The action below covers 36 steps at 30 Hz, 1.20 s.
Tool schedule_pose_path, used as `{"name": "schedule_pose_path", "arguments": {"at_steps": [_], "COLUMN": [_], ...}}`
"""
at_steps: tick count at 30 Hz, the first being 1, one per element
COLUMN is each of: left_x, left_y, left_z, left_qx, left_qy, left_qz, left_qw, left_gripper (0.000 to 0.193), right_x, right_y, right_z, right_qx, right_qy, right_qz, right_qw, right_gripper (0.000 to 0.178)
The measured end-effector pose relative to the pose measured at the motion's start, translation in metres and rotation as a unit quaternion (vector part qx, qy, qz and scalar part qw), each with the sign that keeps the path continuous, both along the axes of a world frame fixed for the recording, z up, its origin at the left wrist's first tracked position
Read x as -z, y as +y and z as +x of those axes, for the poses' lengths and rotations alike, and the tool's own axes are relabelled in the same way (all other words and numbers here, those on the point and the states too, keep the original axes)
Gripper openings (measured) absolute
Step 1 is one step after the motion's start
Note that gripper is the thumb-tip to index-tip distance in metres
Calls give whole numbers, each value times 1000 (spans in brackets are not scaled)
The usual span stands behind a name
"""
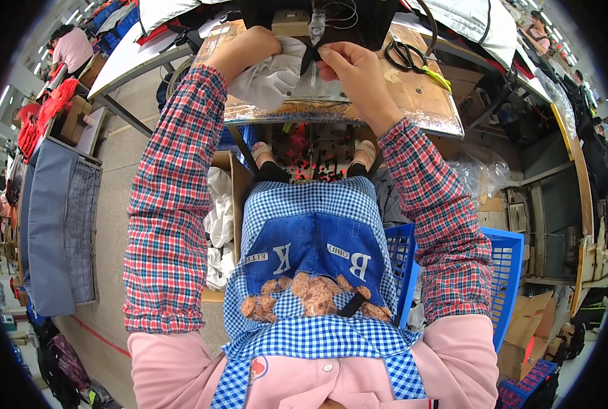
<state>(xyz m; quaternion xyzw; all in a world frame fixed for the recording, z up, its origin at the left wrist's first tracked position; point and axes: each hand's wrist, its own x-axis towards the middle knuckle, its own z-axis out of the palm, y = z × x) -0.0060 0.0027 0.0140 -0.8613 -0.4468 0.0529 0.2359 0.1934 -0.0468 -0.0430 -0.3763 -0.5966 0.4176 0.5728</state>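
Note:
At the top of the head view, a sewing machine (316,27) stands on a worn wooden table. My left hand (255,46) is closed on a bunched white cloth (271,80) just left of the needle area; its fingertips are partly hidden. A small black fabric piece (309,58) lies against the cloth, under the machine's head. My right hand (350,67) pinches the edge of this black piece between thumb and index finger, close to the needle area. Black-handled scissors (405,56) rest on the table to the right of that hand.
The worn table edge (413,123) runs in front of me. Below it, a cardboard box (241,198) with white cloth stands left of my legs. A blue plastic basket (508,273) is at my right. Covered wire racking (58,225) stands farther left. Other people work in the background.

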Motion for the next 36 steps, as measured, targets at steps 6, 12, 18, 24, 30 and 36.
{"name": "schedule_pose_path", "arguments": {"at_steps": [6,12,18,24,30,36], "left_x": [-1,10,14,2,-6,1], "left_y": [4,18,18,-5,-22,-17], "left_z": [2,-14,-16,-3,2,-3], "left_qx": [-3,136,144,2,-89,-60], "left_qy": [1,-60,-96,-307,-537,-529], "left_qz": [-15,17,16,-144,-269,-259], "left_qw": [1000,989,985,941,795,806], "left_gripper": [22,18,16,20,37,44], "right_x": [0,-1,-3,0,-2,-2], "right_y": [4,5,6,8,7,10], "right_z": [2,1,3,6,6,8], "right_qx": [-3,-10,-13,-16,-20,-31], "right_qy": [12,22,6,32,33,46], "right_qz": [-7,-13,-31,-37,-50,-58], "right_qw": [1000,1000,999,999,998,997], "right_gripper": [25,24,26,25,25,23]}}
